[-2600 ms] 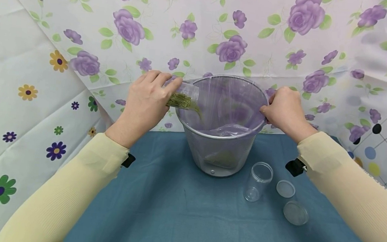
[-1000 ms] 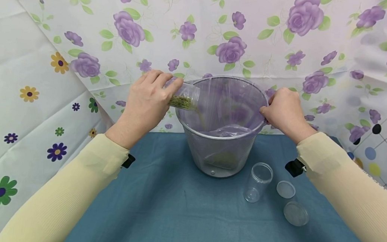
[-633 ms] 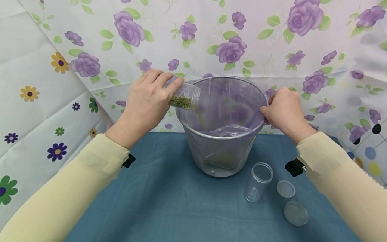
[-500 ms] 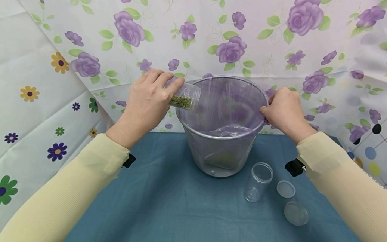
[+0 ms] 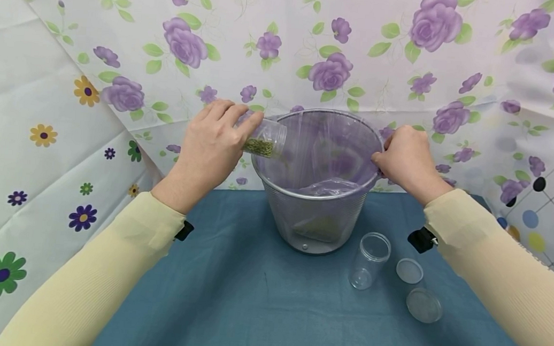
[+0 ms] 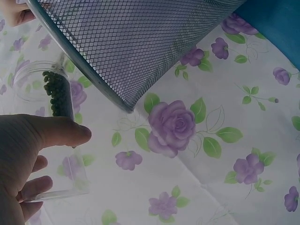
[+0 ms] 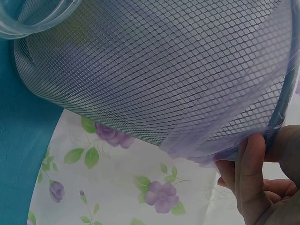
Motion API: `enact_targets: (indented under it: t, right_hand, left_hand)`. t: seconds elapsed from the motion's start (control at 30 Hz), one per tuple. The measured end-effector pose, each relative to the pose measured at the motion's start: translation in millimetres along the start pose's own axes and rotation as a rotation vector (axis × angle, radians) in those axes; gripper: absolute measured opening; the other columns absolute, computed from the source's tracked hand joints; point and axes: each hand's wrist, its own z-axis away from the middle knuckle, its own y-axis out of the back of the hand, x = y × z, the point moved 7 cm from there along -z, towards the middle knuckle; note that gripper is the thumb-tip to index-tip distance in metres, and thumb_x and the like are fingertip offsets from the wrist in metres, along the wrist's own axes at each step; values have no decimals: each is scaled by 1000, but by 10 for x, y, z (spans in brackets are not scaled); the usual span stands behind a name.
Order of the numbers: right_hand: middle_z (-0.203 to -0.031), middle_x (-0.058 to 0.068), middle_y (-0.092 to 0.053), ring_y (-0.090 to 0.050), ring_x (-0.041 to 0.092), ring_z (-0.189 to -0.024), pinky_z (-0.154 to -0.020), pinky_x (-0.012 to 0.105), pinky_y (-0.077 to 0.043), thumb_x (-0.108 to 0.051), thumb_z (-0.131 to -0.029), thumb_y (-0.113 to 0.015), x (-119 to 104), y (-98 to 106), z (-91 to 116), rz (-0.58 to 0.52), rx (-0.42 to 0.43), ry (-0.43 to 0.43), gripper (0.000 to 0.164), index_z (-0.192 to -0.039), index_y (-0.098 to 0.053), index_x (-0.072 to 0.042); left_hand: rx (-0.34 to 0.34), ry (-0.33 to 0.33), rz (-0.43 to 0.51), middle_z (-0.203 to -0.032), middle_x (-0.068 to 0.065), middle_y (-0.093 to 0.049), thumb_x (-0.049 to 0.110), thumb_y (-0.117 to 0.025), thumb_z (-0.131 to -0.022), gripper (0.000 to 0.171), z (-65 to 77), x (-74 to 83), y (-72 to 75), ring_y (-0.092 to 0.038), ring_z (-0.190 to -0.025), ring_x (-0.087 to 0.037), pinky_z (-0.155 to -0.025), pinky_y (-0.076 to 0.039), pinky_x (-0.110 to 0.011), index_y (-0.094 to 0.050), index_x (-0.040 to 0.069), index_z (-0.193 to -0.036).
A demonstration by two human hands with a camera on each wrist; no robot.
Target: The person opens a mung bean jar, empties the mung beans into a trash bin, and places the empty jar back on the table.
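Note:
My left hand [image 5: 211, 149] grips a clear plastic jar [image 5: 278, 134] on its side, its mouth over the left rim of a silver wire mesh wastebasket [image 5: 314, 197]. Small green beans [image 5: 259, 147] lie along the jar's lower side; a faint trace of them shows at the mouth. In the left wrist view thumb and fingers go round the jar [image 6: 70, 180]. A thin purple plastic bag [image 5: 342, 137] lines the basket. On the far right of the rim, my right hand [image 5: 409, 158] pinches rim and bag; in the right wrist view the bag's edge [image 7: 201, 150] folds over the rim.
An uncapped clear jar [image 5: 367, 268] stands on the blue tablecloth [image 5: 249, 299], right of the basket. Two round clear lids [image 5: 409, 270] lie beside it. A flowered curtain [image 5: 293, 13] hangs close behind the basket.
The beans inside the left hand's jar have become fewer, and the stream falling from its mouth has thinned to almost nothing. The jar has barely shifted; the right hand has stayed on the rim.

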Motion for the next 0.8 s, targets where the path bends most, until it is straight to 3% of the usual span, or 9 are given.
enact_targets:
  t: [0.8]
  right_hand:
    - [-43,6,-56,-53,22,-38,-40,32,-43,-18,-83,-60,4,-3,-8,1,8,-5,36,-49,-62,-6]
  left_hand:
    - [17,-32,-40,-106,-13,-67,-1,-45,-93,32,-4,25,-13,-60,-99,-32,-97,-47,-44,-65,13,-112]
